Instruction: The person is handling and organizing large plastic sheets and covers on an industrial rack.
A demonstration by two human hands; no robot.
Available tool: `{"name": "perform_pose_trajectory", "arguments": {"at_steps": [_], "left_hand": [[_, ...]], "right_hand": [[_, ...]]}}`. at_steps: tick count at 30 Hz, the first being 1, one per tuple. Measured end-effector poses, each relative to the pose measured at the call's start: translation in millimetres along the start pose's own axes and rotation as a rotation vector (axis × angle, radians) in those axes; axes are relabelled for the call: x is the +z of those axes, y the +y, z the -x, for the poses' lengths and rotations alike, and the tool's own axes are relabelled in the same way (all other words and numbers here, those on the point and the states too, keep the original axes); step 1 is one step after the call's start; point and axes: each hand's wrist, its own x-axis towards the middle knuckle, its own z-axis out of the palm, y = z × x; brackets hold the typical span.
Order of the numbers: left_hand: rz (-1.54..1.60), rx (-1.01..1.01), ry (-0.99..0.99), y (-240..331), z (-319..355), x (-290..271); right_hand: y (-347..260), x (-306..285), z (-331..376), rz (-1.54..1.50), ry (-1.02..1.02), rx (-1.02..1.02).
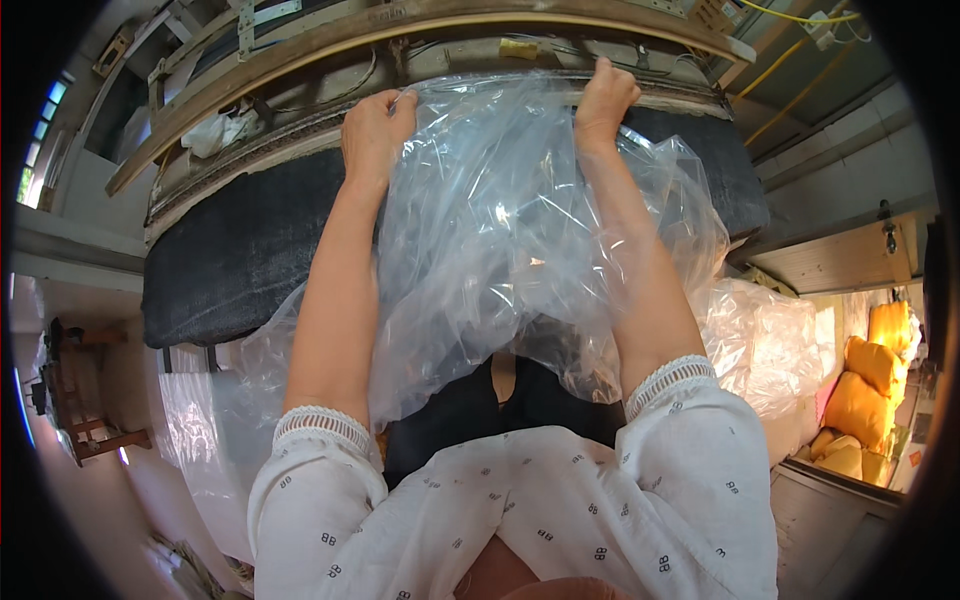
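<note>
A large clear plastic sheet (490, 210) hangs between my arms and drapes down toward my lap. Its upper edge stretches between my two hands. My left hand (375, 135) is closed on that edge at the left, fingertips curled in. Farther right, my right hand (605, 105) pinches the same edge, the thumb side pointing up. Below the sheet, a dark padded surface (245, 245) runs along the front of the bench, partly covered by the plastic. I cannot make out whether the plastic is one layer or several.
A long wooden bar (400, 25) crosses above the bench beyond my hands. More crumpled clear plastic (765, 345) lies at my right, with yellow-orange bundles (870, 385) beyond it. Yellow cables (775, 70) hang at the far right. A brown wooden frame (90, 430) stands at the left.
</note>
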Motion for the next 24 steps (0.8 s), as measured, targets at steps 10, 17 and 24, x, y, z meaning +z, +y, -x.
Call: {"name": "perform_pose_trajectory", "arguments": {"at_steps": [10,17,24], "left_hand": [[0.575,0.158,-0.031,20.0,76.1,-88.7],[0.165,0.576,0.133,114.4,110.8,-134.7],[0.114,0.794,-0.049,171.4,135.0,-127.7]], "right_hand": [[-126.0,-112.1,64.8,-0.371,-0.724,-0.056],[-170.6,-169.8,96.1,-0.357,-0.740,-0.257],[-193.2,-192.9,124.4,-0.435,-0.799,-0.254]]}}
